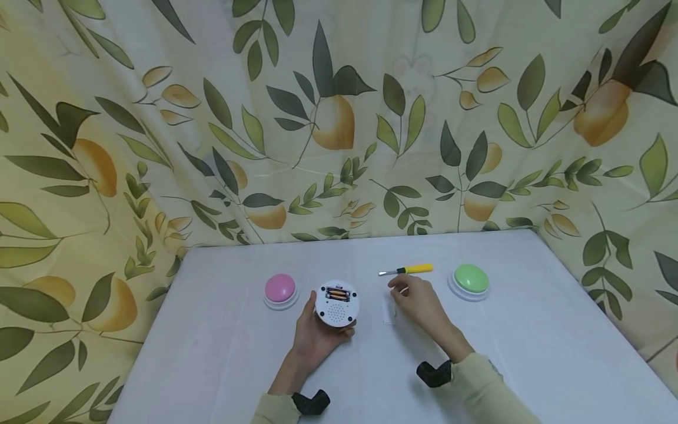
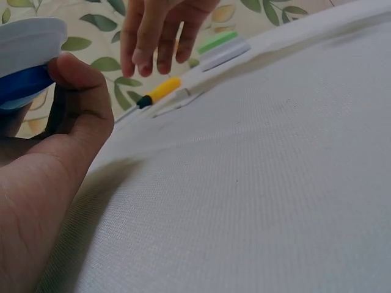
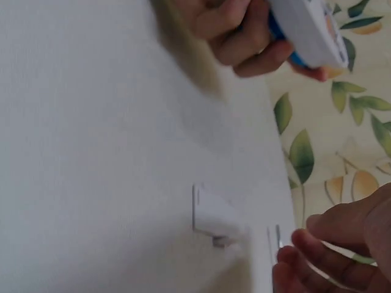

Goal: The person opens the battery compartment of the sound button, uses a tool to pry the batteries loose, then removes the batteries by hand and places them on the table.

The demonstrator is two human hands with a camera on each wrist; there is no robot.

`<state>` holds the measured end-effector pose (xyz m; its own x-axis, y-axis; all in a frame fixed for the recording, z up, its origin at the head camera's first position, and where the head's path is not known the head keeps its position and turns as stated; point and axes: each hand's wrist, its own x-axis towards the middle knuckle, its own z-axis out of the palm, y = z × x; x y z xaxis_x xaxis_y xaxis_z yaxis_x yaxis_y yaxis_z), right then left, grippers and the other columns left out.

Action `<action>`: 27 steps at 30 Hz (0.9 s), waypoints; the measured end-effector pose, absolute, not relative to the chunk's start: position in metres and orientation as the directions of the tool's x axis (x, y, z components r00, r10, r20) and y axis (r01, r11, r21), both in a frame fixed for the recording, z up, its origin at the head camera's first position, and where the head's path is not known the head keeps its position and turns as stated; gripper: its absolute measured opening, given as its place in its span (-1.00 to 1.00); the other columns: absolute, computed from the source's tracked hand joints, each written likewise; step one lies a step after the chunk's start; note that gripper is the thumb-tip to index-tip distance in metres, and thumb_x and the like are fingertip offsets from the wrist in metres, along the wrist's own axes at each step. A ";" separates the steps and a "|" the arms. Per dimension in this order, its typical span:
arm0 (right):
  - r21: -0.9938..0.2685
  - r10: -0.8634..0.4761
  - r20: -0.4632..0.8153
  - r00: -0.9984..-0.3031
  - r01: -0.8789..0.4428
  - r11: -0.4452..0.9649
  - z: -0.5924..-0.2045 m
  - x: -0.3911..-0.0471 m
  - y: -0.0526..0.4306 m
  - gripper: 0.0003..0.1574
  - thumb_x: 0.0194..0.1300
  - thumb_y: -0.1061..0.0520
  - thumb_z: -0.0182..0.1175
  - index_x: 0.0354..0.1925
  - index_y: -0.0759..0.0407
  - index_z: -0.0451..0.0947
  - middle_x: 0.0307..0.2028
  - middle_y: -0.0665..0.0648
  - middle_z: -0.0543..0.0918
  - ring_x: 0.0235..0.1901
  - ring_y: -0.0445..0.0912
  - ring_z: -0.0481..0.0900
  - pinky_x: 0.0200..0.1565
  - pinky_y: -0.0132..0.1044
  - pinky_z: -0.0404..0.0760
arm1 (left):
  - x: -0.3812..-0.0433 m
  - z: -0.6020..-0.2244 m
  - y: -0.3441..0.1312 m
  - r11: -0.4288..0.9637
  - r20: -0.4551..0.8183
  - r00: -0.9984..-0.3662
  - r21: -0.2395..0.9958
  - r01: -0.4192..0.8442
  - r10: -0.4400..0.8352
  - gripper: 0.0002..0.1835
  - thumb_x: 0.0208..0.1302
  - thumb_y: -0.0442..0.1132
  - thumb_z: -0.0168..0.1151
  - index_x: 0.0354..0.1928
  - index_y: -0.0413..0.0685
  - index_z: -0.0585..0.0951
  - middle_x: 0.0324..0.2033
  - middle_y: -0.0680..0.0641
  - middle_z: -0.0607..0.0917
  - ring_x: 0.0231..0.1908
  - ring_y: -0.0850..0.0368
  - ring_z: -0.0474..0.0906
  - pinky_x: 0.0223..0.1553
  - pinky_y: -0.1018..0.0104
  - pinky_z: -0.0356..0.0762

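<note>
My left hand (image 1: 316,344) grips a round push-button device (image 1: 336,313), its white underside turned up. Two batteries (image 1: 338,294) show in its uncovered compartment, with a speaker grille below them. In the left wrist view, the blue button top (image 2: 27,85) faces downward. My right hand (image 1: 421,303) hovers above the table with fingers loosely bent and nothing visible between them. Beneath its fingertips lies a small white battery cover (image 3: 214,213), faint against the cloth. A screwdriver (image 1: 418,268) with a yellow handle lies just beyond that hand.
A pink push button (image 1: 280,288) stands on the white-covered table (image 1: 233,353), left of the held device. To the right is a green push button (image 1: 471,278). A fruit-and-leaf patterned curtain (image 1: 339,176) hangs behind the table's far edge.
</note>
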<state>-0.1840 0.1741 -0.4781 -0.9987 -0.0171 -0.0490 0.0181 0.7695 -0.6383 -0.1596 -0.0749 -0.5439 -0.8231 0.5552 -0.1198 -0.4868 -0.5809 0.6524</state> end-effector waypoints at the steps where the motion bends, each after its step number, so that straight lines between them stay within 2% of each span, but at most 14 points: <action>1: -0.631 -0.030 -0.019 -0.999 -0.011 0.776 -0.480 -0.187 0.176 -0.75 0.41 0.28 0.24 0.02 0.28 0.69 -0.12 0.21 0.77 -0.16 0.02 0.67 -0.11 -0.10 0.70 | -0.160 -0.544 -0.075 -0.578 -0.117 -0.822 0.655 -0.486 0.558 -0.23 0.57 0.41 -0.44 0.64 0.22 -0.02 0.24 -0.08 0.46 0.01 -0.02 0.43 -0.03 0.23 0.46; 6: -0.557 -0.100 0.110 -0.989 -0.144 0.818 -0.491 -0.207 0.190 -0.67 0.39 0.35 0.21 0.11 0.35 0.62 0.05 0.33 0.71 0.06 0.20 0.66 0.13 0.10 0.66 | -0.160 -0.546 -0.076 -0.576 -0.109 -0.818 0.658 -0.485 0.565 -0.23 0.57 0.41 -0.47 0.64 0.23 -0.03 0.25 -0.07 0.46 0.02 -0.01 0.43 -0.02 0.22 0.46; 11: -0.458 -0.147 0.111 -0.983 -0.182 0.870 -0.499 -0.224 0.206 -0.54 0.39 0.36 0.17 0.24 0.38 0.53 0.26 0.42 0.56 0.29 0.36 0.49 0.32 0.24 0.51 | -0.161 -0.546 -0.076 -0.572 -0.091 -0.810 0.663 -0.483 0.579 -0.22 0.56 0.42 -0.43 0.64 0.23 -0.03 0.26 -0.07 0.46 0.02 -0.02 0.45 -0.02 0.23 0.49; 15: -0.375 -0.183 0.103 -0.978 -0.209 0.903 -0.506 -0.234 0.216 -0.52 0.41 0.33 0.17 0.27 0.35 0.52 0.28 0.42 0.56 0.30 0.38 0.48 0.31 0.26 0.51 | -0.161 -0.546 -0.076 -0.557 -0.086 -0.802 0.676 -0.483 0.591 -0.25 0.58 0.40 -0.46 0.64 0.24 -0.01 0.25 -0.07 0.49 0.01 -0.02 0.47 -0.02 0.22 0.50; 22: -0.242 -0.237 0.125 -0.963 -0.261 0.934 -0.514 -0.238 0.221 -0.62 0.41 0.27 0.25 0.17 0.26 0.62 0.12 0.33 0.69 0.21 0.35 0.55 0.20 0.34 0.52 | -0.158 -0.545 -0.075 -0.545 -0.098 -0.796 0.680 -0.492 0.597 -0.27 0.60 0.34 -0.58 0.63 0.21 0.00 0.23 -0.05 0.53 -0.01 -0.02 0.50 -0.02 0.22 0.51; 27: -0.238 -0.224 0.145 -0.964 -0.254 0.938 -0.519 -0.236 0.225 -0.71 0.39 0.28 0.25 0.06 0.18 0.68 0.01 0.25 0.71 0.09 0.26 0.60 0.15 0.34 0.50 | -0.157 -0.545 -0.074 -0.555 -0.105 -0.796 0.664 -0.502 0.596 -0.24 0.58 0.39 -0.48 0.63 0.18 0.02 0.20 -0.06 0.55 -0.03 -0.01 0.51 -0.02 0.22 0.52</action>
